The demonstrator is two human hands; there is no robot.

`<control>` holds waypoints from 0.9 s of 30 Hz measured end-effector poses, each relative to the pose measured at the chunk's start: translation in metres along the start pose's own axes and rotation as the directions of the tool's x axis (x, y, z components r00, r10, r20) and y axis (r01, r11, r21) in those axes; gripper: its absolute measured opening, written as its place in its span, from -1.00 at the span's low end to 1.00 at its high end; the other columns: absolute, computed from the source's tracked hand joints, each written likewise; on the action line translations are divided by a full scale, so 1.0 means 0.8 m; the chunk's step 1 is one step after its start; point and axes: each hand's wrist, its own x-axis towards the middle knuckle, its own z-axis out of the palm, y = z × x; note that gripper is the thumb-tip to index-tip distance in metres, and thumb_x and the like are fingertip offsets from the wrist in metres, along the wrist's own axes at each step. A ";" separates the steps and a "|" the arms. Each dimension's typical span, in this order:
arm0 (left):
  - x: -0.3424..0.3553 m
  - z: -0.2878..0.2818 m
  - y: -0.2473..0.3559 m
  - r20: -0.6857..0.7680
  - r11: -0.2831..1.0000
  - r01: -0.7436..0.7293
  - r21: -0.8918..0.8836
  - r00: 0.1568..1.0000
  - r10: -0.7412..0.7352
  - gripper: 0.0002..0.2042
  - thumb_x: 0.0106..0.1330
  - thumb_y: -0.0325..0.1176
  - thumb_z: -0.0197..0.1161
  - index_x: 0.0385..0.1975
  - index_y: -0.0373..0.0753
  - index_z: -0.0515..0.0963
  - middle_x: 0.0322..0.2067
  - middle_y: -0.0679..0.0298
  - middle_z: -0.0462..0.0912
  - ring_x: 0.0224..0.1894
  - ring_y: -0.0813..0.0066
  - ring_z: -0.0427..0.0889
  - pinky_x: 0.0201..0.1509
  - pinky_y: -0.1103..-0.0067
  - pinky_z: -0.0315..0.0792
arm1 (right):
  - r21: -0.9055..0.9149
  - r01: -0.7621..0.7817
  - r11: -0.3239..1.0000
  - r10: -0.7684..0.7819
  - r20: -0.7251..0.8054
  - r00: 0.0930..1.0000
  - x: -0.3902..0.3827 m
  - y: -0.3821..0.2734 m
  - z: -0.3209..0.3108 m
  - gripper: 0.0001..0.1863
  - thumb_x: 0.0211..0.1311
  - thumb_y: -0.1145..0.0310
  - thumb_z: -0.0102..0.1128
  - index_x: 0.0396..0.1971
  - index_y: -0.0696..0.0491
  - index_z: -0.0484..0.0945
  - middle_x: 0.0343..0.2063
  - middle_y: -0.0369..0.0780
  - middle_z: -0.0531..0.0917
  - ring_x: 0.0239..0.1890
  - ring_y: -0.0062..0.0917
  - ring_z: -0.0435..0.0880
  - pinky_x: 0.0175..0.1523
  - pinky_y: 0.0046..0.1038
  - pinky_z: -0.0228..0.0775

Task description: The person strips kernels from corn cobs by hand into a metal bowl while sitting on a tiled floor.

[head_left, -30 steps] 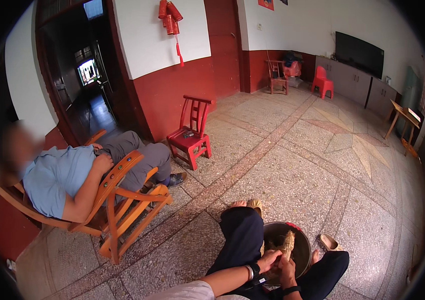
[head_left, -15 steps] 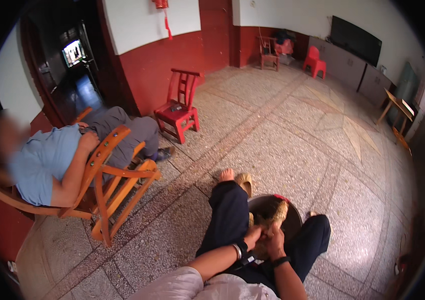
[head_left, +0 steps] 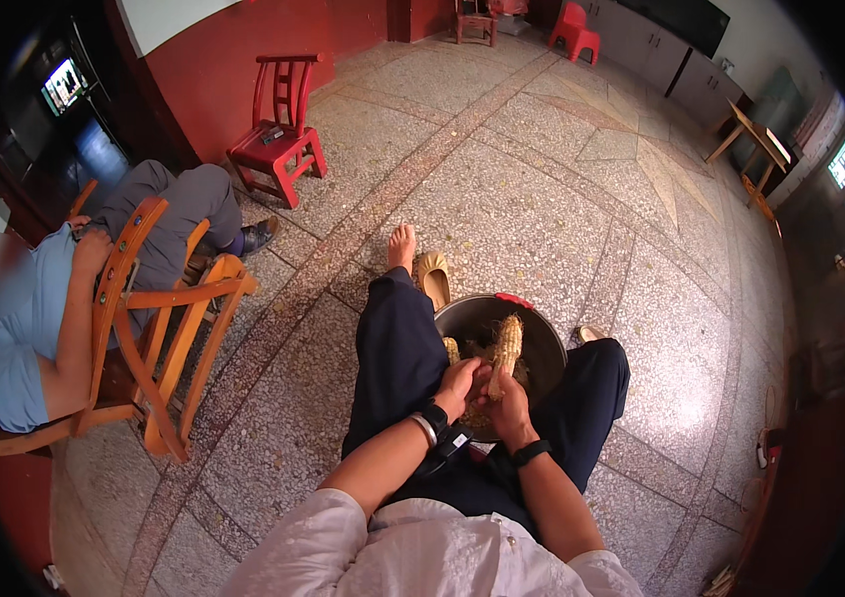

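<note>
View tipped down since earlier frame; steel-grey pot (head_left: pixel 545 348) sits higher. Right hand (head_left: pixel 510 406) clamped round lower end of corn ear (head_left: pixel 508 343), over pot; left hand (head_left: pixel 459 386) curled alongside, grip unclear. Judged step: working the ear; next calls for steady right hold.

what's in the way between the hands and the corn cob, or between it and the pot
Nothing visible: the right hand holds the corn cob by its near end, with the left hand close beside it. The cob shows over the open mouth of the pot, with no visible obstacle between.
</note>
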 end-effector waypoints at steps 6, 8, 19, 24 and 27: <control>0.011 -0.005 -0.003 0.109 0.997 0.005 -0.073 0.994 0.003 -0.71 0.28 -0.05 0.17 -0.34 -0.17 0.50 -0.45 0.36 0.58 -0.47 0.54 0.53 -0.43 0.57 0.42 | -0.024 -0.044 0.999 0.044 -0.006 0.999 0.005 0.002 0.003 -0.63 0.36 0.02 -0.16 -0.30 0.03 0.44 -0.52 -0.28 0.47 -0.55 -0.52 0.44 -0.40 -0.44 0.39; 0.015 -0.010 -0.003 0.107 1.000 -0.016 -0.018 0.994 0.018 -0.72 0.27 -0.05 0.17 -0.36 -0.16 0.50 -0.48 0.37 0.57 -0.50 0.56 0.51 -0.47 0.58 0.40 | -0.069 -0.056 0.996 0.057 0.011 0.998 0.006 0.002 0.007 -0.64 0.36 0.03 -0.16 -0.29 0.03 0.44 -0.52 -0.29 0.47 -0.56 -0.52 0.45 -0.40 -0.45 0.39; 0.012 -0.009 -0.007 0.056 0.985 -0.139 0.100 0.989 0.134 -0.77 0.27 -0.12 0.20 -0.44 -0.13 0.47 -0.58 0.41 0.50 -0.62 0.59 0.45 -0.61 0.63 0.33 | -0.184 -0.065 0.981 0.063 -0.019 0.998 0.002 0.000 0.014 -0.66 0.34 0.05 -0.08 -0.26 0.04 0.46 -0.51 -0.29 0.50 -0.55 -0.55 0.48 -0.42 -0.49 0.44; 0.010 -0.006 -0.007 0.008 0.991 -0.134 0.014 0.991 0.134 -0.84 0.24 -0.22 0.25 -0.40 -0.15 0.48 -0.51 0.35 0.53 -0.54 0.53 0.51 -0.50 0.56 0.43 | -0.252 -0.055 0.966 0.038 -0.071 0.997 -0.004 -0.002 0.017 -0.65 0.29 0.06 0.02 -0.23 0.07 0.46 -0.48 -0.30 0.53 -0.53 -0.60 0.51 -0.43 -0.55 0.43; 0.009 -0.010 -0.004 0.049 0.986 -0.151 0.068 0.988 0.148 -0.85 0.25 -0.25 0.24 -0.36 -0.17 0.49 -0.47 0.34 0.54 -0.47 0.53 0.53 -0.43 0.56 0.45 | -0.277 -0.024 0.961 0.014 -0.040 0.999 -0.005 -0.002 0.016 -0.67 0.25 0.10 0.09 -0.24 0.08 0.46 -0.48 -0.30 0.53 -0.55 -0.59 0.51 -0.45 -0.55 0.42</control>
